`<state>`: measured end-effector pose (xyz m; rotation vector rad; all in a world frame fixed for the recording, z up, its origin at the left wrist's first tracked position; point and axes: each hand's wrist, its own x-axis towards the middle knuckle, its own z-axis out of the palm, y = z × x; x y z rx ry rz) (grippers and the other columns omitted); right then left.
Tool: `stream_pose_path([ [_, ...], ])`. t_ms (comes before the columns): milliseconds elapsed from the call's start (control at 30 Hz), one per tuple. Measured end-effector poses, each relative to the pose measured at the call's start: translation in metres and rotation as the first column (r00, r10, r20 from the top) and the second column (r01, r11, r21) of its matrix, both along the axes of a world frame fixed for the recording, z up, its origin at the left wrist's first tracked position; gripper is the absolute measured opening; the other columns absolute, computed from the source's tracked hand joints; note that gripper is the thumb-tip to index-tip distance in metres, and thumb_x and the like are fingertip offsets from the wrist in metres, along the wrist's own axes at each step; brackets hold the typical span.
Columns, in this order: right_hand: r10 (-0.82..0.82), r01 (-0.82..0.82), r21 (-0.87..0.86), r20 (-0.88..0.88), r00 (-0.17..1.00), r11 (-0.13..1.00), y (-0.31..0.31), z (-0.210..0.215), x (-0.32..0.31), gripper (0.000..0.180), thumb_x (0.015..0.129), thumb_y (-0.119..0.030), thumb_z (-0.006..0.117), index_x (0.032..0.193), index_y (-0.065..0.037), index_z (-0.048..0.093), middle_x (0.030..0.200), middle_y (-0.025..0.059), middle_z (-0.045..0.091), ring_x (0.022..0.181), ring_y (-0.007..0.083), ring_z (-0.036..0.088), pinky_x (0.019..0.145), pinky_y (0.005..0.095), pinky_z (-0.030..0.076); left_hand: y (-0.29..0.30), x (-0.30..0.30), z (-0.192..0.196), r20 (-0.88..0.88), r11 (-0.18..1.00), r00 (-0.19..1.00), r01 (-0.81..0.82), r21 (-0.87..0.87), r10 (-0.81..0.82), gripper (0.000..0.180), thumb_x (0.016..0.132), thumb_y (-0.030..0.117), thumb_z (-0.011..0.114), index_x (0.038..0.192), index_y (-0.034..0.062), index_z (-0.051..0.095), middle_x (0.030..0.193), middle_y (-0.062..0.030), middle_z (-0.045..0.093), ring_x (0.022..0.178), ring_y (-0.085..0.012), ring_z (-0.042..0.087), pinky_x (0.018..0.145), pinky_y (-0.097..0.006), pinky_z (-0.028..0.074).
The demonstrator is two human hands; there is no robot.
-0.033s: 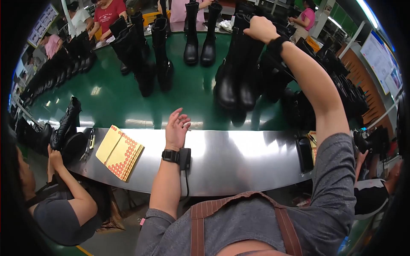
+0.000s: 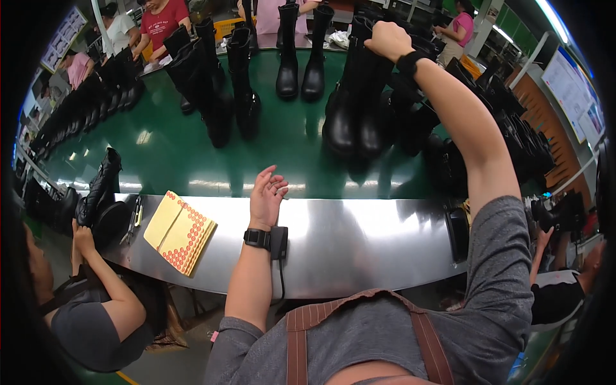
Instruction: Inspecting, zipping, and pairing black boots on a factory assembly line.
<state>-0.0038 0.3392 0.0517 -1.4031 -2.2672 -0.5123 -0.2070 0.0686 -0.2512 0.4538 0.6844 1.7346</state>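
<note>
Held boots (image 2: pixel 356 102) near the top in clamped right grip (image 2: pixel 389 42), with left grip (image 2: pixel 265 202) apart; probably needed steady, upright handling.

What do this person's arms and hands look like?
The left hand and right hand wear no gloves. There's a black band on the left wrist and another on the right. Beside the left one sits a black box with a dark cable. The sleeves are short and grey.

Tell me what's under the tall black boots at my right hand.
In front of the tall black boots, the glossy green tabletop shows, with dark reflections. Their soles and whatever lies directly beneath are covered.
</note>
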Motion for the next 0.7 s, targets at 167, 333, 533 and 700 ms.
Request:
stream_pose_path([
  [167,-0.083,0.090,0.106,-0.064,0.994,0.990,0.089,-0.021,-0.034,0.030,0.077,-0.028,0.068,0.095,-0.004,0.073,0.096,0.0212,0.069,0.092,0.0375,0.068,0.080,0.0441,0.055,0.003,0.000,0.004,0.050,0.998,0.999,0.005,-0.063,-0.002,0.040,0.094,0.025,0.051,0.126,0.0014,0.047,0.096,-0.0094,0.057,0.089,-0.0200,0.057,0.082,-0.033,0.047],
  [333,-0.133,0.130,-0.032,-0.115,0.984,0.991,0.146,-0.078,-0.034,0.059,0.075,-0.042,0.075,0.124,-0.015,0.057,0.124,0.0184,0.056,0.121,0.0371,0.050,0.094,0.0479,0.048,0.001,0.002,0.003,0.025,0.996,1.000,-0.007,-0.084,0.009,0.040,0.094,0.025,0.052,0.125,0.0014,0.047,0.098,-0.0092,0.057,0.091,-0.0194,0.057,0.084,-0.032,0.046],
  [533,-0.025,0.022,0.137,0.018,1.000,0.990,0.156,-0.068,-0.015,0.076,0.074,-0.052,0.072,0.134,-0.013,0.047,0.128,0.0232,0.051,0.119,0.0405,0.049,0.100,0.0467,0.044,0.002,0.004,0.004,0.002,0.996,1.000,-0.004,-0.093,0.005,0.040,0.094,0.024,0.052,0.125,0.0010,0.047,0.097,-0.0090,0.058,0.091,-0.0190,0.057,0.085,-0.032,0.046],
  [700,0.130,-0.124,0.056,-0.118,0.984,0.991,0.072,-0.009,0.029,0.034,0.075,-0.036,0.071,0.097,-0.010,0.069,0.098,0.0148,0.067,0.096,0.0323,0.064,0.083,0.0425,0.051,0.003,0.004,0.001,0.001,0.997,1.000,-0.007,-0.075,0.008,0.037,0.094,0.023,0.052,0.124,0.0014,0.048,0.096,-0.0091,0.059,0.090,-0.0187,0.057,0.085,-0.032,0.047],
])
